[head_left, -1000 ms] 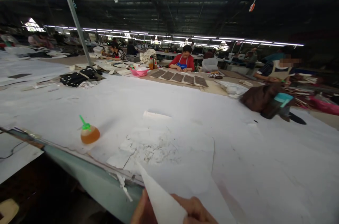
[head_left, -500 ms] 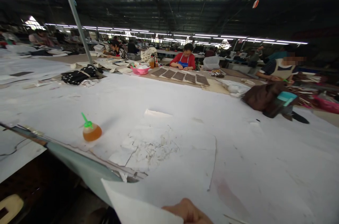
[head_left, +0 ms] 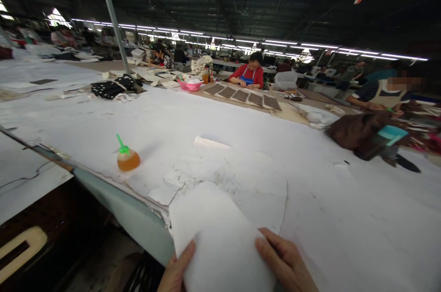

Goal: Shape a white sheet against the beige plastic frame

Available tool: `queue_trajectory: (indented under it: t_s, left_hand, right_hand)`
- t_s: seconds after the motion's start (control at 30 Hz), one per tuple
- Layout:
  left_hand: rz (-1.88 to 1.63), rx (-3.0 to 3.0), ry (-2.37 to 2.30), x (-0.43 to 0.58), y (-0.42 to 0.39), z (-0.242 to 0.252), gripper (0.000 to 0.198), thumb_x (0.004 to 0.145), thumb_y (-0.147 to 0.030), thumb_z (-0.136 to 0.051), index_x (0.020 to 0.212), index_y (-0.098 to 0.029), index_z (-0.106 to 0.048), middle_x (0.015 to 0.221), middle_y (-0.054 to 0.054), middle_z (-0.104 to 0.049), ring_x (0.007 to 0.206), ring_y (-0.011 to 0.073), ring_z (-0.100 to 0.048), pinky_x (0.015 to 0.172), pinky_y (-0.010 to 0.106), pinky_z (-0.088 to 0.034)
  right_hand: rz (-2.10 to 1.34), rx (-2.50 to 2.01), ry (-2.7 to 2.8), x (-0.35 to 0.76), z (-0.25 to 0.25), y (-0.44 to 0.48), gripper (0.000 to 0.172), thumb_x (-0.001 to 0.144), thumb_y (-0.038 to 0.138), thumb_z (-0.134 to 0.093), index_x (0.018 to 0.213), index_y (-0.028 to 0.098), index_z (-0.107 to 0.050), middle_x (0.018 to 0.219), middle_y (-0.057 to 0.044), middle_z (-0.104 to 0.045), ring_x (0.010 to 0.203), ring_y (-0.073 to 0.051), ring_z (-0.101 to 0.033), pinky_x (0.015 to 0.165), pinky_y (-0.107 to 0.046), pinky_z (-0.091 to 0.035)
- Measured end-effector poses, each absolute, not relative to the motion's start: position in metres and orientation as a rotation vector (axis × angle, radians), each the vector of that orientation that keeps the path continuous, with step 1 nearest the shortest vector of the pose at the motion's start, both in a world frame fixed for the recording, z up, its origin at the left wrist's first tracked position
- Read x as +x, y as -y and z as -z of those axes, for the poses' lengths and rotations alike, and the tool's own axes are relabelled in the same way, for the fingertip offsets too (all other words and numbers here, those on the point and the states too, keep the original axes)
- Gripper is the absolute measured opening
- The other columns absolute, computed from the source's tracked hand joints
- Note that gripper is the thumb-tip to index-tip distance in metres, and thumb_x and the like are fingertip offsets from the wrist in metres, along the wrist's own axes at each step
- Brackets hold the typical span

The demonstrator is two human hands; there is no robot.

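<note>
A white sheet (head_left: 220, 232), looking like paper or thin card with a rounded far end, is held between my two hands at the near edge of the table. My left hand (head_left: 175, 269) grips its left edge, thumb on top and fingers hidden beneath. On the opposite edge, my right hand (head_left: 284, 255) pinches the sheet with the thumb over it. The sheet's lower end runs out of view. Just beyond it, the white table covering (head_left: 330, 218) is torn and marked with dark scuffs.
A squat bottle (head_left: 128, 159) of amber liquid with a green spout stands to the left. Brown cloth (head_left: 358, 133) with a turquoise item lies at the right. Across the table sits a person in red (head_left: 248, 75), near a pink basin (head_left: 190, 85). A polka-dot fabric bundle (head_left: 115, 87) lies far left.
The white sheet has risen into fuller view and turned upright. My left hand has appeared on its left edge, while my right hand now holds the right edge. The view has shifted slightly.
</note>
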State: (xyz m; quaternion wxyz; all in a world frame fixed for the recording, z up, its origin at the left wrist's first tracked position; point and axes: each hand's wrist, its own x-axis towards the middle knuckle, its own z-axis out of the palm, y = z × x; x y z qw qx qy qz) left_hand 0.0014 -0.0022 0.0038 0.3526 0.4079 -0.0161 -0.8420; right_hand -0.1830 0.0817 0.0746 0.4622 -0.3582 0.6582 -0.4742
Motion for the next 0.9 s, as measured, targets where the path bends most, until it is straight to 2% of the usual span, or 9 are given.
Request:
queue_trajectory:
  t_s: [0.13, 0.2, 0.27, 0.37, 0.4, 0.47, 0.57, 0.77, 0.9]
  left_hand:
    - [2.219, 1.066, 0.138, 0.006, 0.008, -0.012, 0.085, 0.059, -0.030, -0.082, 0.130, -0.008, -0.039, 0.081, 0.012, -0.070, 0.097, 0.0321, -0.061, 0.081, 0.035, -0.052]
    - [2.220, 1.063, 0.170, 0.008, 0.009, -0.014, 0.077, 0.063, -0.030, -0.079, 0.127, -0.008, -0.043, 0.080, 0.012, -0.069, 0.097, 0.0312, -0.061, 0.080, 0.034, -0.052]
    - [2.194, 1.047, 0.207, 0.010, 0.011, -0.016, 0.066, 0.067, -0.028, -0.077, 0.122, -0.009, -0.048, 0.082, 0.012, -0.069, 0.095, 0.0304, -0.062, 0.079, 0.034, -0.053]
    - [2.173, 0.987, 0.282, 0.013, 0.013, -0.017, 0.051, 0.069, -0.025, -0.075, 0.111, -0.005, -0.055, 0.088, 0.016, -0.069, 0.092, 0.0304, -0.063, 0.081, 0.035, -0.052]
    - [2.168, 0.964, 0.311, 0.015, 0.015, -0.017, 0.047, 0.068, -0.024, -0.075, 0.107, -0.004, -0.057, 0.090, 0.016, -0.068, 0.092, 0.0304, -0.063, 0.082, 0.035, -0.051]
    - [2.161, 0.929, 0.347, 0.019, 0.017, -0.016, 0.044, 0.067, -0.022, -0.076, 0.104, -0.005, -0.058, 0.093, 0.017, -0.068, 0.092, 0.0301, -0.063, 0.083, 0.035, -0.051]
    - [2.154, 0.948, 0.325, 0.025, 0.020, -0.016, 0.047, 0.064, -0.019, -0.077, 0.105, -0.007, -0.058, 0.093, 0.015, -0.068, 0.091, 0.0295, -0.063, 0.082, 0.036, -0.051]
    - [2.092, 1.011, 0.301, 0.033, 0.020, -0.014, 0.073, 0.056, -0.016, -0.079, 0.122, -0.009, -0.049, 0.089, 0.013, -0.069, 0.075, 0.0290, -0.065, 0.071, 0.037, -0.052]
    - [2.069, 1.049, 0.265, 0.035, 0.018, -0.018, 0.078, 0.057, -0.014, -0.076, 0.127, -0.010, -0.043, 0.090, 0.013, -0.068, 0.071, 0.0280, -0.065, 0.067, 0.036, -0.053]
  right_hand:
    - [1.092, -1.088, -1.945, -0.190, -0.060, -0.080, 0.041, 0.081, 0.058, -0.048, 0.072, 0.018, -0.055, 0.101, -0.004, -0.057, 0.087, -0.020, -0.050, 0.069, -0.025, -0.037]
    - [1.048, -1.042, -1.970, -0.190, -0.054, -0.079, 0.040, 0.078, 0.059, -0.049, 0.087, 0.020, -0.055, 0.111, -0.005, -0.055, 0.093, -0.022, -0.051, 0.075, -0.028, -0.038]
    - [1.057, -0.960, -1.885, -0.190, -0.052, -0.076, 0.051, 0.076, 0.059, -0.051, 0.109, 0.020, -0.048, 0.116, -0.009, -0.054, 0.100, -0.024, -0.051, 0.084, -0.031, -0.038]
    - [1.067, -0.953, -1.655, -0.189, -0.060, -0.067, 0.060, 0.077, 0.058, -0.051, 0.117, 0.016, -0.041, 0.123, -0.013, -0.050, 0.116, -0.024, -0.045, 0.095, -0.030, -0.035]
    - [1.045, -0.981, -1.612, -0.187, -0.065, -0.064, 0.057, 0.079, 0.057, -0.050, 0.117, 0.016, -0.040, 0.121, -0.012, -0.052, 0.114, -0.024, -0.047, 0.093, -0.030, -0.037]
    - [0.977, -1.052, -1.637, -0.181, -0.073, -0.057, 0.049, 0.082, 0.054, -0.046, 0.113, 0.016, -0.043, 0.106, -0.010, -0.058, 0.099, -0.023, -0.054, 0.081, -0.030, -0.041]
    - [0.920, -1.116, -1.825, -0.169, -0.077, -0.051, 0.041, 0.083, 0.052, -0.045, 0.107, 0.019, -0.047, 0.089, -0.005, -0.059, 0.082, -0.021, -0.054, 0.070, -0.031, -0.039]
    - [0.905, -1.181, -2.048, -0.157, -0.066, -0.047, 0.033, 0.086, 0.053, -0.040, 0.083, 0.021, -0.049, 0.083, -0.001, -0.056, 0.075, -0.018, -0.049, 0.067, -0.031, -0.034]
    - [0.935, -1.206, -1.996, -0.157, -0.062, -0.046, 0.034, 0.087, 0.050, -0.039, 0.074, 0.019, -0.044, 0.089, -0.002, -0.056, 0.074, -0.017, -0.046, 0.067, -0.030, -0.033]
